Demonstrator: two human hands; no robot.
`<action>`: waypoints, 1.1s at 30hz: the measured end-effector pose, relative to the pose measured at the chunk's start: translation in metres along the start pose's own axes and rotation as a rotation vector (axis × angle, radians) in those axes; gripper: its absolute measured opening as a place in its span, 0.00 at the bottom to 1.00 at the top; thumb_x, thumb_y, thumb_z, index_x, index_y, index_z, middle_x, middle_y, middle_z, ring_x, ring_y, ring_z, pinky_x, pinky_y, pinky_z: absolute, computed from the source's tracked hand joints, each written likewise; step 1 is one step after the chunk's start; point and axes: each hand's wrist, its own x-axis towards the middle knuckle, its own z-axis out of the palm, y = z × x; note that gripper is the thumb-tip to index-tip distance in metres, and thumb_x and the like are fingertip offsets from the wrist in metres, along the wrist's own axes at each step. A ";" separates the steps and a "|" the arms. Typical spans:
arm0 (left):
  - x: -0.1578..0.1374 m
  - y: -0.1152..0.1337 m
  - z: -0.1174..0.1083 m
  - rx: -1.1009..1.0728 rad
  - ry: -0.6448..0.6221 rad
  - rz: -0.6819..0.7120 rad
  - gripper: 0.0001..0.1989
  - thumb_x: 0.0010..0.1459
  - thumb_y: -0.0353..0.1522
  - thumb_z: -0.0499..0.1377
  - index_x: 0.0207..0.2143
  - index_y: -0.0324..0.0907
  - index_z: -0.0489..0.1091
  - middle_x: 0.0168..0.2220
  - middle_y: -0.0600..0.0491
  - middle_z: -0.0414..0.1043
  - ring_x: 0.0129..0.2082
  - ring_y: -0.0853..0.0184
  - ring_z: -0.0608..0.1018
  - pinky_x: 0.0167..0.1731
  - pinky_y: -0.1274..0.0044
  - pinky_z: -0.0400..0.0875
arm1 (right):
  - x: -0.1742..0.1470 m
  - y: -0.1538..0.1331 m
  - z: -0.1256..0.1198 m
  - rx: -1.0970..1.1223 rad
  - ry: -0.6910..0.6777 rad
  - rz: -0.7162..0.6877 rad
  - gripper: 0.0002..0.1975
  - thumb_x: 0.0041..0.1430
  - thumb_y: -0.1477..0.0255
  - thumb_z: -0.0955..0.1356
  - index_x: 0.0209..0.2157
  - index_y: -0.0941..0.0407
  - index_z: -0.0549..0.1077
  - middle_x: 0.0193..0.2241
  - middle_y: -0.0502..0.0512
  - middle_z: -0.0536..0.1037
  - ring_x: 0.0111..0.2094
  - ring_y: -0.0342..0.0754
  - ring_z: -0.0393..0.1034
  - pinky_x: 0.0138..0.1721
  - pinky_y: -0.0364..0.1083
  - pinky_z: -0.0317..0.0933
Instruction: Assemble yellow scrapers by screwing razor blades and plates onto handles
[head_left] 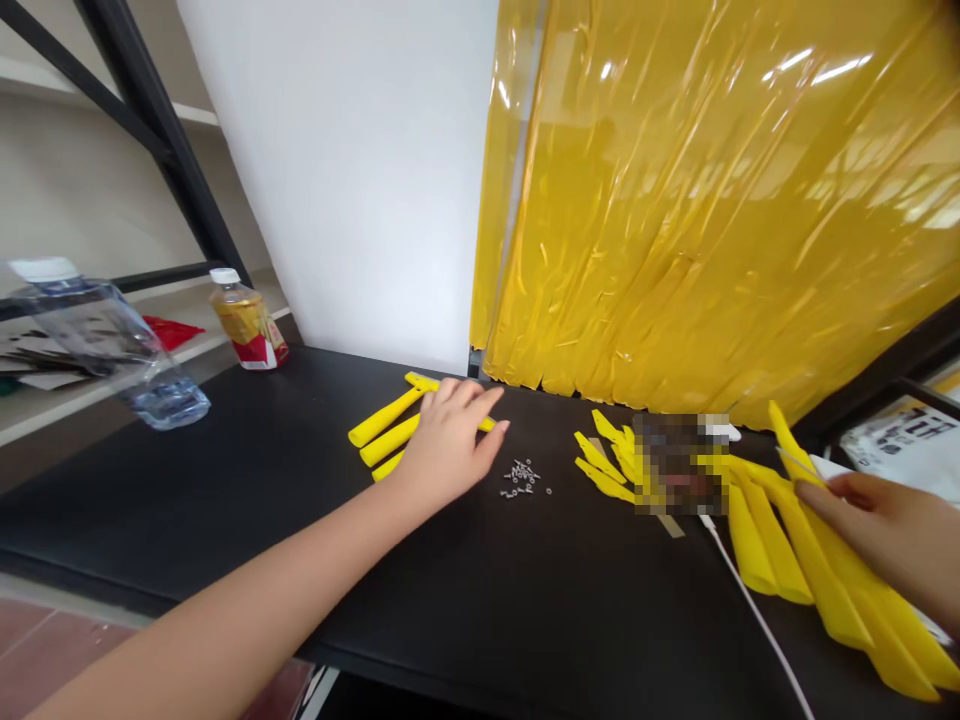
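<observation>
- Held L hand (454, 437) palm-down, fingers slightly spread, over short yellow tubes (385, 418), prob. to stop rolling.
- Curled R hand (892, 530) by long yellow pcs (823, 582); couldn't tell if gripping.
- Heaped screws (523, 473) btwn, on blk tabletop (262, 470), prob. for reach.

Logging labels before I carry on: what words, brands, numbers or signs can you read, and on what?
No text reads clearly.
Drink bottle with white cap: label marks, too small and blurred to read.
White item with print at far right: bold dark characters, too blurred to read.
Clear bottle: no text that I can make out.
Yellow pieces: no lettering visible.
</observation>
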 end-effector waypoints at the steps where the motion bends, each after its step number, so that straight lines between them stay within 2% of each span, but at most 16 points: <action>1: -0.001 0.010 -0.002 -0.171 -0.021 -0.005 0.23 0.71 0.40 0.56 0.62 0.40 0.73 0.53 0.43 0.75 0.57 0.52 0.71 0.61 0.60 0.63 | -0.006 -0.019 -0.010 0.092 -0.052 -0.016 0.17 0.59 0.50 0.69 0.28 0.46 0.83 0.30 0.62 0.85 0.26 0.56 0.77 0.30 0.53 0.62; 2: -0.003 0.020 -0.004 -0.369 -0.077 -0.049 0.23 0.70 0.42 0.57 0.61 0.40 0.74 0.51 0.44 0.76 0.56 0.53 0.73 0.61 0.61 0.64 | -0.015 -0.042 -0.017 0.318 -0.106 0.021 0.17 0.60 0.50 0.69 0.36 0.45 0.84 0.39 0.61 0.86 0.35 0.59 0.79 0.35 0.54 0.65; 3: -0.004 0.031 -0.005 -0.585 -0.183 -0.130 0.25 0.70 0.45 0.58 0.62 0.40 0.73 0.51 0.44 0.77 0.54 0.55 0.76 0.59 0.61 0.66 | -0.026 -0.069 -0.022 0.565 -0.177 0.053 0.18 0.59 0.50 0.69 0.39 0.46 0.84 0.42 0.60 0.86 0.38 0.59 0.78 0.38 0.54 0.66; 4: -0.006 0.041 -0.006 -0.813 -0.298 -0.248 0.29 0.69 0.47 0.59 0.65 0.41 0.69 0.52 0.44 0.78 0.53 0.55 0.77 0.58 0.61 0.69 | -0.039 -0.096 -0.024 0.802 -0.372 0.055 0.20 0.59 0.49 0.70 0.41 0.47 0.84 0.41 0.60 0.85 0.37 0.58 0.77 0.37 0.53 0.66; 5: -0.007 0.051 -0.006 -1.053 -0.385 -0.333 0.32 0.69 0.49 0.58 0.68 0.42 0.65 0.55 0.43 0.78 0.54 0.55 0.78 0.58 0.61 0.70 | -0.052 -0.124 -0.023 1.034 -0.484 0.083 0.22 0.57 0.48 0.71 0.42 0.49 0.84 0.37 0.60 0.84 0.33 0.56 0.75 0.35 0.52 0.65; 6: -0.008 0.059 -0.006 -1.266 -0.398 -0.395 0.33 0.70 0.50 0.57 0.68 0.41 0.64 0.58 0.41 0.77 0.55 0.55 0.78 0.57 0.61 0.71 | -0.066 -0.150 -0.020 1.206 -0.628 0.099 0.23 0.53 0.48 0.74 0.41 0.51 0.84 0.34 0.59 0.83 0.31 0.53 0.74 0.34 0.50 0.65; 9: -0.010 0.073 -0.004 -1.648 -0.345 -0.450 0.28 0.71 0.50 0.56 0.56 0.36 0.75 0.56 0.38 0.78 0.55 0.55 0.80 0.56 0.65 0.72 | -0.094 -0.205 -0.004 1.387 -0.968 0.090 0.24 0.51 0.49 0.75 0.34 0.58 0.82 0.25 0.54 0.75 0.24 0.44 0.62 0.27 0.44 0.57; 12: -0.009 0.073 -0.003 -1.718 -0.335 -0.495 0.28 0.70 0.51 0.55 0.41 0.33 0.79 0.40 0.39 0.81 0.41 0.59 0.83 0.43 0.71 0.76 | -0.093 -0.222 0.006 1.364 -1.110 -0.039 0.24 0.57 0.49 0.72 0.34 0.58 0.82 0.23 0.49 0.68 0.22 0.40 0.52 0.25 0.42 0.51; 14: -0.007 0.068 -0.002 -1.731 -0.294 -0.560 0.26 0.69 0.52 0.57 0.35 0.36 0.75 0.30 0.48 0.77 0.29 0.65 0.79 0.34 0.74 0.75 | -0.079 -0.216 0.008 1.184 -1.034 -0.214 0.24 0.62 0.49 0.71 0.35 0.57 0.82 0.24 0.50 0.71 0.25 0.42 0.60 0.29 0.43 0.57; 16: -0.004 0.061 -0.002 -1.759 -0.237 -0.650 0.21 0.68 0.48 0.60 0.32 0.40 0.70 0.27 0.56 0.70 0.21 0.72 0.70 0.26 0.77 0.72 | -0.061 -0.201 0.009 0.944 -0.782 -0.353 0.23 0.68 0.49 0.66 0.39 0.53 0.83 0.34 0.54 0.81 0.36 0.49 0.73 0.41 0.46 0.65; 18: -0.003 0.056 -0.001 -1.794 -0.248 -0.731 0.17 0.68 0.44 0.61 0.32 0.41 0.66 0.27 0.59 0.67 0.18 0.76 0.64 0.20 0.80 0.65 | -0.044 -0.181 0.015 0.704 -0.491 -0.386 0.23 0.72 0.50 0.61 0.48 0.48 0.82 0.45 0.55 0.84 0.48 0.54 0.77 0.50 0.50 0.67; 21: -0.007 0.053 0.001 -1.804 -0.332 -0.757 0.11 0.69 0.36 0.57 0.33 0.41 0.64 0.29 0.57 0.68 0.18 0.77 0.64 0.18 0.83 0.59 | -0.028 -0.154 0.033 0.272 -0.269 -0.463 0.20 0.73 0.58 0.60 0.54 0.45 0.78 0.47 0.53 0.86 0.45 0.55 0.82 0.43 0.50 0.72; 23: -0.010 0.054 0.003 -1.782 -0.361 -0.727 0.07 0.69 0.33 0.57 0.35 0.41 0.65 0.31 0.55 0.70 0.20 0.76 0.66 0.18 0.83 0.59 | -0.025 -0.145 0.047 0.088 -0.226 -0.526 0.17 0.70 0.61 0.62 0.51 0.45 0.80 0.41 0.52 0.87 0.38 0.55 0.84 0.36 0.49 0.72; 25: -0.013 0.057 0.004 -1.755 -0.368 -0.691 0.06 0.70 0.34 0.59 0.38 0.42 0.65 0.33 0.54 0.72 0.21 0.75 0.69 0.18 0.84 0.60 | -0.028 -0.143 0.057 0.040 -0.231 -0.569 0.15 0.67 0.61 0.65 0.48 0.46 0.82 0.39 0.53 0.88 0.37 0.56 0.84 0.36 0.49 0.73; 30: -0.012 0.058 0.008 -1.670 -0.363 -0.636 0.10 0.71 0.39 0.59 0.41 0.42 0.66 0.37 0.50 0.77 0.22 0.73 0.73 0.17 0.82 0.67 | -0.040 -0.148 0.060 0.050 -0.278 -0.670 0.13 0.67 0.61 0.67 0.47 0.41 0.83 0.43 0.47 0.87 0.42 0.53 0.84 0.43 0.49 0.75; 33: -0.011 0.055 0.009 -1.618 -0.383 -0.648 0.11 0.71 0.40 0.59 0.42 0.42 0.67 0.38 0.49 0.78 0.21 0.73 0.74 0.18 0.82 0.68 | -0.039 -0.147 0.059 0.036 -0.262 -0.662 0.15 0.68 0.62 0.65 0.50 0.40 0.83 0.45 0.47 0.87 0.42 0.52 0.84 0.42 0.48 0.75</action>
